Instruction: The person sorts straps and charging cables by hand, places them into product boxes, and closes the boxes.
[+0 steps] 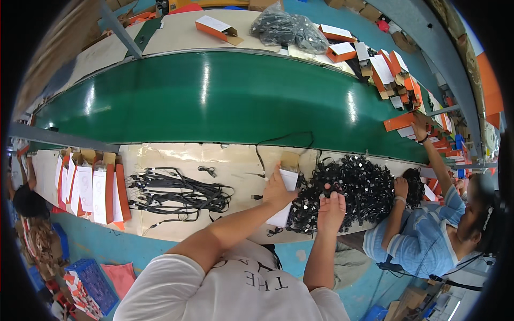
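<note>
Counter (235, 159) was crowded: a big cable pile (356, 187) sat right up against the box (289, 178), blocking its right side. Cable bundle (179, 193) lay to the left, roughly lengthwise, with a short cable (206, 170) just beyond it. Row of cartons (100, 192) stood at the far left, brown flaps up. Green belt (235, 101) ran along the far edge; a loose lead (259, 155) looped out over it. Across the belt: clear bags (273, 27) of dark stuff and a heap of orange-white cartons (382, 69). Co-worker (423, 235) at the right had one hand at the pile's right end, the other up by an orange carton (399, 122). Box itself lay on the counter between bundle and pile: white face, long and narrow, brown flap open at the belt end. Left hand (277, 191) lay across its middle, hiding part of it; couldn't tell how tight those fingers were. Right hand (332, 211) was over the pile's near side, fingers pinched on a black piece (332, 189), too small to identify.
</note>
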A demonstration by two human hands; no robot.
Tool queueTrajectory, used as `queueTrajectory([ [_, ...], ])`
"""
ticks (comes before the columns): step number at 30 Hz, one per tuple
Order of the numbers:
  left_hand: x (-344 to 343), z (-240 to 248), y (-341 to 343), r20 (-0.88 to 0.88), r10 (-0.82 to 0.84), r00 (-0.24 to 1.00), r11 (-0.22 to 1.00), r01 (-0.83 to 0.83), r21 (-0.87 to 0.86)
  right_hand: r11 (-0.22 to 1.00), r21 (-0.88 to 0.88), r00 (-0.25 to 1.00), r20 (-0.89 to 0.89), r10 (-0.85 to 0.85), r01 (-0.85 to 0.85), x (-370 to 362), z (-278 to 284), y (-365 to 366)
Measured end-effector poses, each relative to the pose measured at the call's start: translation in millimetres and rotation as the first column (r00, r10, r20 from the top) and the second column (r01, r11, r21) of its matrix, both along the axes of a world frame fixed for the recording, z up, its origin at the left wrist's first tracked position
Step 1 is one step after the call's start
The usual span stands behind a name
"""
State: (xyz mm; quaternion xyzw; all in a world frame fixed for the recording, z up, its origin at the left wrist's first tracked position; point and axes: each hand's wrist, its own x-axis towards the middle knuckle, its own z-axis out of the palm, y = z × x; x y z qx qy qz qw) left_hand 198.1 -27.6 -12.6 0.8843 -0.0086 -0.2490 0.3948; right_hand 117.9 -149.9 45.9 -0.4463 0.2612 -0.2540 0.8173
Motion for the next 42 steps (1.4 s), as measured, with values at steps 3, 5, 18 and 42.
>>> queueTrajectory([
  [3,-7,19,21,0.169,-0.16,0.973,0.898,0.214,-0.384,0.989,0.079,0.985,0.134,0.111,-0.122,4,51,4],
  [5,-13,31,43,0.338,-0.249,0.908,0.835,0.378,-0.4,0.953,0.064,0.92,0.288,0.266,-0.295,3,82,12],
  [18,-27,73,123,0.721,-0.198,0.664,0.709,0.604,-0.362,-0.084,-0.878,0.881,-0.468,-0.066,-0.472,3,105,104],
  [42,0,74,159,0.865,-0.127,0.486,0.674,0.681,-0.285,-0.006,-0.665,0.665,-0.746,0.02,-0.746,3,109,156],
])
